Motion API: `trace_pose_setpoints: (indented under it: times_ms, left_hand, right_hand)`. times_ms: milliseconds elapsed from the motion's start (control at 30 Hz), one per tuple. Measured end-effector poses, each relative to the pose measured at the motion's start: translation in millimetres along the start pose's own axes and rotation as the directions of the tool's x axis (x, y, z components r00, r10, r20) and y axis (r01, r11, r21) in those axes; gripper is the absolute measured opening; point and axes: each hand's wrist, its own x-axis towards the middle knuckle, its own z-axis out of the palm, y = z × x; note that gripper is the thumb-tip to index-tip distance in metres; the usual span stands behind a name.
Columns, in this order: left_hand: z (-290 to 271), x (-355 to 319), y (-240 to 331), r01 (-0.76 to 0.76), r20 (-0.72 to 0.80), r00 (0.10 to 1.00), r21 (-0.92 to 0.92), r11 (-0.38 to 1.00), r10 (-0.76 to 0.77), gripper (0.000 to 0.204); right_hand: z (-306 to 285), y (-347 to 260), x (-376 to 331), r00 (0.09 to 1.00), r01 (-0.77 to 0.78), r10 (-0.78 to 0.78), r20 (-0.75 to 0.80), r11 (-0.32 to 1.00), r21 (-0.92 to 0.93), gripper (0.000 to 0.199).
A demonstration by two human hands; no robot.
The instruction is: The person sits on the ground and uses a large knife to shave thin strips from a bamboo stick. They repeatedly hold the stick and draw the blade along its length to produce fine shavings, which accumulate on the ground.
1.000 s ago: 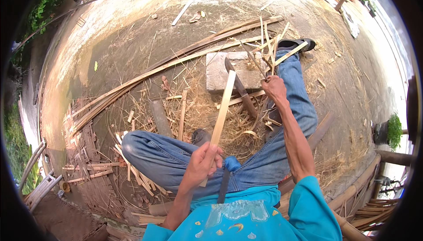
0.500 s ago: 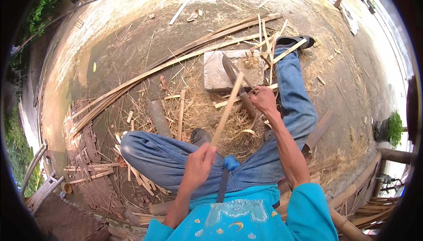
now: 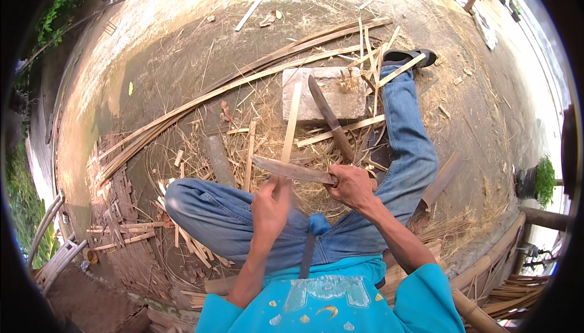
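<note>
My left hand [image 3: 270, 206] is closed round the near end of a flat pale bamboo strip [image 3: 292, 114], which points away from me toward the block. In my right hand [image 3: 353, 185] is the handle of a knife [image 3: 291, 170]. Its blade points left and crosses over the strip just beyond my left fingers; whether it touches the strip I cannot tell. A second, longer knife [image 3: 325, 108] leans with its tip on the pale stone block [image 3: 295, 95] and its handle toward me. Shavings [image 3: 313, 196] lie between my legs.
Long bamboo strips [image 3: 243, 77] stretch across the ground beyond my left knee. Short strips stand against my right foot [image 3: 420, 58]. A bamboo piece [image 3: 220, 162] lies by my left knee, and a broad blade-like piece [image 3: 442, 181] lies right of my right leg.
My right hand has come nearer and turned, so the knife now lies across the strip. The strip has swung more upright in my left hand, its far end now to the left.
</note>
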Motion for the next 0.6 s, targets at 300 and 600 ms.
trace_pose_setpoints:
  times_ms: [300, 600]
  left_hand:
    - [-7.8, -29.3, -1.2, -0.137, -0.053, 0.990, -0.161, 0.977, 0.130, 0.048]
    - [-9.1, -15.3, 2.9, -0.099, -0.082, 0.992, -0.011, 0.995, 0.098, 0.046]
  right_hand:
    - [-12.6, 72.3, 60.8, 0.896, -0.434, 0.430, -0.115, 0.900, -0.019, 0.023]
    - [-0.8, 12.7, 27.2, 0.999, 0.029, -0.030, -0.034, 0.999, -0.024, 0.019]
